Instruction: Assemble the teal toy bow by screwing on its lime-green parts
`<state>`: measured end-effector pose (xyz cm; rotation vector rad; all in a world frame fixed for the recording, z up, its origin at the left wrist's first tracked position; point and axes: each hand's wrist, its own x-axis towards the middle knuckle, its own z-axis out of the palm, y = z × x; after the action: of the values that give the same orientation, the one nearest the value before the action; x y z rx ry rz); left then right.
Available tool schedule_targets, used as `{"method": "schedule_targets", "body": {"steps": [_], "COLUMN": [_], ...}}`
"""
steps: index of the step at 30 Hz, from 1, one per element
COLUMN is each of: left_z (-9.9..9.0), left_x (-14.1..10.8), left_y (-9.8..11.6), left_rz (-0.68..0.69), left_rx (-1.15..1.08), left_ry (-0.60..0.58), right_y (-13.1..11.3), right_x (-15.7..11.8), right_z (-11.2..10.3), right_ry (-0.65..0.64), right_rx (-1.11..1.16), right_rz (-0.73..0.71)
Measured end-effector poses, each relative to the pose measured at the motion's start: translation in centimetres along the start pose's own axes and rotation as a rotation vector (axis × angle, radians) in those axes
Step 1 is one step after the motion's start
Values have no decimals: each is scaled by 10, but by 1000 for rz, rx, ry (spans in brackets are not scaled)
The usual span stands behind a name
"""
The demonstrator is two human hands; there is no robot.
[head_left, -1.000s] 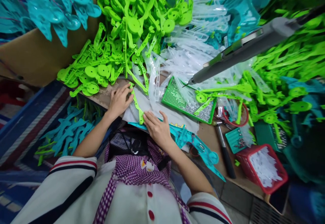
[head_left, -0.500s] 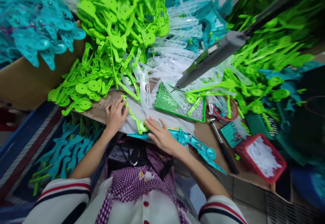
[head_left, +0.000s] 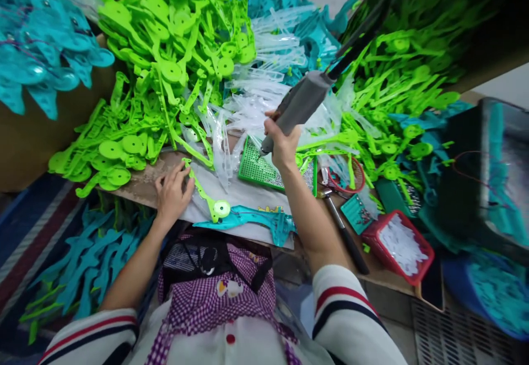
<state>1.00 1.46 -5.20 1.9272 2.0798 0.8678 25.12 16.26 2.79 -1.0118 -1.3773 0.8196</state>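
My right hand (head_left: 284, 143) is wrapped round the grey body of a hanging electric screwdriver (head_left: 303, 100). The screwdriver's bit points down over a green perforated tray (head_left: 252, 169) holding small metal screws. My left hand (head_left: 173, 193) lies on the work surface, fingers apart, its fingertips beside the upper end of a lime-green plastic part (head_left: 202, 193). That part has a round disc at its lower end, which rests against a long teal plastic piece (head_left: 256, 219). My right forearm hides the teal piece's right end.
Lime-green parts (head_left: 165, 73) are heaped behind the left hand, with clear plastic strips (head_left: 264, 92) beside them. A hammer (head_left: 345, 235), a teal case (head_left: 357, 210) and a red basket of white pieces (head_left: 399, 243) stand at the right. Teal parts (head_left: 99, 260) hang below left.
My right hand has left the green part's disc and taken hold of the screwdriver, which has tilted more upright. The left hand stays by the green part. The view has shifted right.
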Motion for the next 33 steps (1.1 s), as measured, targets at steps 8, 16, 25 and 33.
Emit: {"method": "schedule_targets", "body": {"steps": [8,16,25,33], "left_z": [0,-1,-2,-2], "left_x": [0,0,0,0], "left_y": [0,1,2,5], "left_rz": [-12,-22,-46,-40], "left_rx": [0,2,4,-5], "left_ry": [6,-1,-34,-29], "right_y": [19,24,29,-3], "right_x": [-8,-11,-13,-8], "right_z": [14,16,18,11], "right_ry": [72,105,124,215], "right_rx": [82,58,16,110], "right_rz": [122,123,129,16]}}
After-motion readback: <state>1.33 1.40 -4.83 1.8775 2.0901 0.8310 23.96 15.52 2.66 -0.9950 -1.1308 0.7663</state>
